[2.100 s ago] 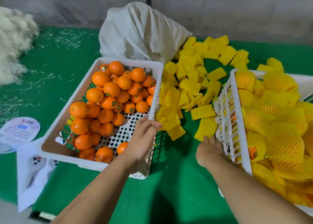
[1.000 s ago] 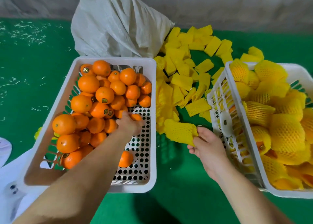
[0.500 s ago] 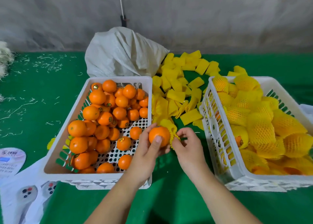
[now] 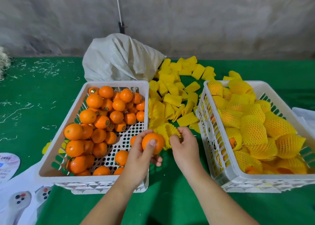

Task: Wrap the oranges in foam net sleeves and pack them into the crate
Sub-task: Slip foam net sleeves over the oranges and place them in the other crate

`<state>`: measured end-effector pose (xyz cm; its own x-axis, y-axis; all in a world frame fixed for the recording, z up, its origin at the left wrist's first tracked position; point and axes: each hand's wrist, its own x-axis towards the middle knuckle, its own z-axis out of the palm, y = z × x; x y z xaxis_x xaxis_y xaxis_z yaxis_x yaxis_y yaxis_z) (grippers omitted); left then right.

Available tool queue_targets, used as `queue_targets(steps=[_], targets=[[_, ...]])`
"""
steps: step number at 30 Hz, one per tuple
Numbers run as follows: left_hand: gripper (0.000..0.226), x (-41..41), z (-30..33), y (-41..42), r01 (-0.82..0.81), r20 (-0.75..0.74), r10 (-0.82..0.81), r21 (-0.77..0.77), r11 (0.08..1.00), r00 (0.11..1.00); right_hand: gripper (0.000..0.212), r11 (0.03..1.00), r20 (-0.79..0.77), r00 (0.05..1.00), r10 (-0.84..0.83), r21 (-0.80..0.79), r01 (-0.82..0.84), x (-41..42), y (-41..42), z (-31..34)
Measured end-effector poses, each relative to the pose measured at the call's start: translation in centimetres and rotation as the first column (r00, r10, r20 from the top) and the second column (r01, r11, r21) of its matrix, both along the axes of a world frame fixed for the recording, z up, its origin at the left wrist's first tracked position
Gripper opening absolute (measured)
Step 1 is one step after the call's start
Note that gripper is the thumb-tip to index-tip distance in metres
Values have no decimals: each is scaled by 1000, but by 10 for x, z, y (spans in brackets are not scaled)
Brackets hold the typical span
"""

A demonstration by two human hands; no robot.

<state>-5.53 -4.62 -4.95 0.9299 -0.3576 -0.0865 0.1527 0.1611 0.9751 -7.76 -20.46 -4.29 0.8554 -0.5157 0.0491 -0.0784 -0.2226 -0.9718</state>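
**A:** Eyes on the orange (image 4: 152, 143), held above the green table (image 4: 170, 207) in the gap between the two crates, just off the near right corner of the left one.

**B:** The left hand (image 4: 141, 156) grips it, thumb across the front, fingers curled underneath.

**A:** And touching its right side, a yellow foam net sleeve (image 4: 167, 134), mouth stretched wide towards the fruit.

**B:** The right hand (image 4: 183, 143) pinches that sleeve's rim, fingers curled in. Whether the orange has entered the mouth at all, I cannot tell.

**A:** Widening out: the left crate (image 4: 117, 84) is white, with bare oranges (image 4: 102, 115) piled at its far and left side and perforated floor showing near the hands.

**B:** The right crate (image 4: 238, 175) is heaped with wrapped oranges (image 4: 252, 131), netting over every one.

**A:** Between the crates, a loose pile of sleeves (image 4: 172, 91) is spread back towards the wall.

**B:** Behind the left crate slumps a white woven sack (image 4: 119, 59). Pale shreds are scattered on the green at far left, and printed white packaging (image 4: 18, 199) lies at the near left corner.
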Motion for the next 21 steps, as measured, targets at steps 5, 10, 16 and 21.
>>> queue_targets(steps=[5, 10, 16, 21], targets=[[49, 1, 4, 2, 74, -41, -75, -22, 997, 996, 19, 942, 54, 997, -49, -331, 64, 2, -4, -11], [45, 8, 6, 6, 259, -75, -258, 7, 966, 963, 22, 855, 76, 997, -4, -518, 43, 7, -4, -9], [67, 8, 2, 4, 190, -114, -187, 10, 982, 976, 22, 959, 42, 996, 75, -278, -60, 7, -4, -3], [66, 8, 0, -4, -14, -124, 5, -77, 997, 992, 22, 995, 114, 990, 83, 47, -89, -2, -9, 10]])
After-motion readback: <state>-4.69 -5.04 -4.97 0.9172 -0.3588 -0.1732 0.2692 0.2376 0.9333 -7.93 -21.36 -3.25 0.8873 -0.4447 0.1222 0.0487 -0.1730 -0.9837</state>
